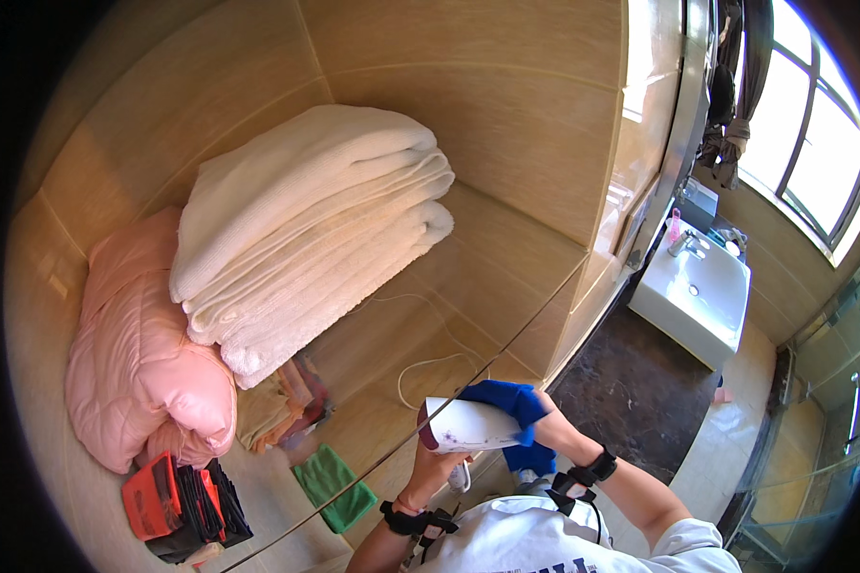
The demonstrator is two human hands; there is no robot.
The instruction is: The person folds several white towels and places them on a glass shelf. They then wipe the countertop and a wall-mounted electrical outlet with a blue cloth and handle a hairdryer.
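A white cylindrical object [473, 425] with a floral pattern and a dark red end lies on its side above my lap. My left hand [432, 465] supports it from below, near the dark red end. A blue cloth [509, 402] covers its other end and upper side, and my right hand [553, 424] grips this cloth against it. Part of the cloth hangs below. Just under the object is a white plug-like piece [459, 478], and a white cord [412, 367] loops across the tiled surface beyond. What the object is, I cannot tell.
Folded white towels or blankets [308, 236] are stacked beside a pink quilted bundle [150, 358]. A green cloth [335, 487], folded fabrics [279, 405] and red and black folded bags [186, 505] lie at left. A thin dark edge [401, 440] crosses diagonally. A white washbasin [702, 286] stands at right.
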